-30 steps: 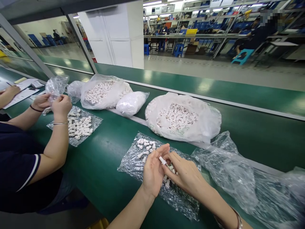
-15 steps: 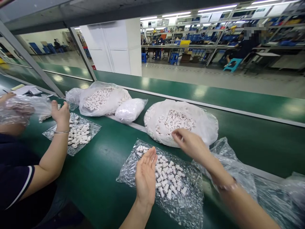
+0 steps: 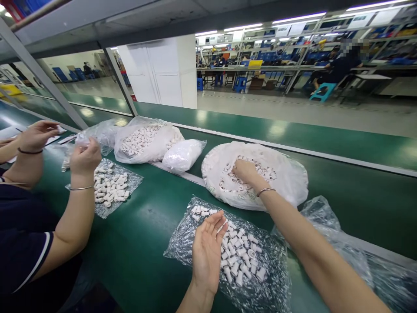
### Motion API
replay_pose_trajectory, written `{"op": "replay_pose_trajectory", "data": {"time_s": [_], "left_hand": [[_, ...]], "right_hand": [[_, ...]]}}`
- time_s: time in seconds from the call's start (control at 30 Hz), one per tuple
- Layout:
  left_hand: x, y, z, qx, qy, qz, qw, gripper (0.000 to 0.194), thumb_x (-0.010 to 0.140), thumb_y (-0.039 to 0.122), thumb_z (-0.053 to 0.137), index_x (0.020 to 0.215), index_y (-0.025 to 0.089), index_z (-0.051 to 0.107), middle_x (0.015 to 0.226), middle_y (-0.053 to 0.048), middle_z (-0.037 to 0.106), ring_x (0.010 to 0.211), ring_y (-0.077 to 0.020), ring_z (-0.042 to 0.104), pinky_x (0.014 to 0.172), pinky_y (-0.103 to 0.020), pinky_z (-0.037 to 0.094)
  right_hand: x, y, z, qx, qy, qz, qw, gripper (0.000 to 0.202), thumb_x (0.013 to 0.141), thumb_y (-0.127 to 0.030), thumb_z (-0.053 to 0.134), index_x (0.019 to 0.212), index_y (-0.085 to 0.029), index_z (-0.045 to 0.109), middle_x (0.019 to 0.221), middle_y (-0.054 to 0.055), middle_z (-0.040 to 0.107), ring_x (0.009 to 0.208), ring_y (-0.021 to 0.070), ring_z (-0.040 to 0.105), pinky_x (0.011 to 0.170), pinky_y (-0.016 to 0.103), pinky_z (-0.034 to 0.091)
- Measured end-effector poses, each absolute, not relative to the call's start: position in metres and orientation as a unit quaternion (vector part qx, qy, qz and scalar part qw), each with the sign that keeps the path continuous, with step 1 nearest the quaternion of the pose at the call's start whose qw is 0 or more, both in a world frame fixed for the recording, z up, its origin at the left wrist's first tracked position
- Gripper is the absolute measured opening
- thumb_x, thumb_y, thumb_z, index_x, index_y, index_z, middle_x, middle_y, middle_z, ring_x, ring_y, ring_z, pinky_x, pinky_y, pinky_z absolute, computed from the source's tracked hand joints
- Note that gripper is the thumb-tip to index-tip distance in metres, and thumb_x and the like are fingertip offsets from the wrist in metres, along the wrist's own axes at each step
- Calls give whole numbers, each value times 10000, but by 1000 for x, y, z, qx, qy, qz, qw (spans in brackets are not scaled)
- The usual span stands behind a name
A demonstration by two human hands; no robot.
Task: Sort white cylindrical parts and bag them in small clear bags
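Observation:
My right hand (image 3: 246, 171) reaches into a large open plastic bag (image 3: 286, 180) full of small white fittings (image 3: 265, 171). Its fingertips are sunk among the pieces, so their grip is hidden. Nearer to me, my left hand (image 3: 208, 252) is held with the palm turned up and the fingers stretched out, nothing in it. It hovers over the left part of a flat clear plastic bag (image 3: 270, 282). Several white short tube-like fittings (image 3: 243, 254) lie spread on or in that bag; I cannot tell which.
At left, a co-worker's hands (image 3: 86, 158) hold crumpled clear plastic above another flat bag of white pieces (image 3: 110, 187). A second large bag (image 3: 146, 139) and a small tied white bag (image 3: 184, 155) stand behind. Loose clear bags (image 3: 325, 226) lie at right.
My right hand has moved from the near edge of the large bag into its pile of fittings. My left hand stays over the flat bag. The co-worker's hands have shifted with their plastic.

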State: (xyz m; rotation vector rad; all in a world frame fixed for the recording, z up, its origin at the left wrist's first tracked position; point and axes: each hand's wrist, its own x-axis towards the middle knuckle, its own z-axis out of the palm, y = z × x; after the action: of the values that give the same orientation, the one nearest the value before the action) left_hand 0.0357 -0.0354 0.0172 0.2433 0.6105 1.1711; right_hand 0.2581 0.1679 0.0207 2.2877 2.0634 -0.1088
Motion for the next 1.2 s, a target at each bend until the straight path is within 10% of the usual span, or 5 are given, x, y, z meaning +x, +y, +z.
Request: {"op": "replay_pose_trajectory", "data": {"time_s": [0.73, 1.2], "left_hand": [[46, -39, 4, -53, 167, 366, 914, 448, 925, 345, 519, 1153, -30, 611, 1275, -240, 596, 1244, -317, 541, 1105, -417, 408], [48, -41, 0, -163, 196, 358, 898, 246, 941, 222, 439, 1023, 81, 623, 923, -91, 688, 882, -167, 681, 799, -242, 537]], "right_hand": [[223, 58, 91, 623, 755, -104, -179, 335, 1014, -381, 380, 1017, -205, 665, 1026, 49, 723, 905, 177, 664, 750, 271, 492], [163, -48, 35, 495, 851, -70, -160, 165, 892, -289, 605, 1031, -203, 624, 943, 61, 641, 837, 207, 603, 646, 299, 484]]}}
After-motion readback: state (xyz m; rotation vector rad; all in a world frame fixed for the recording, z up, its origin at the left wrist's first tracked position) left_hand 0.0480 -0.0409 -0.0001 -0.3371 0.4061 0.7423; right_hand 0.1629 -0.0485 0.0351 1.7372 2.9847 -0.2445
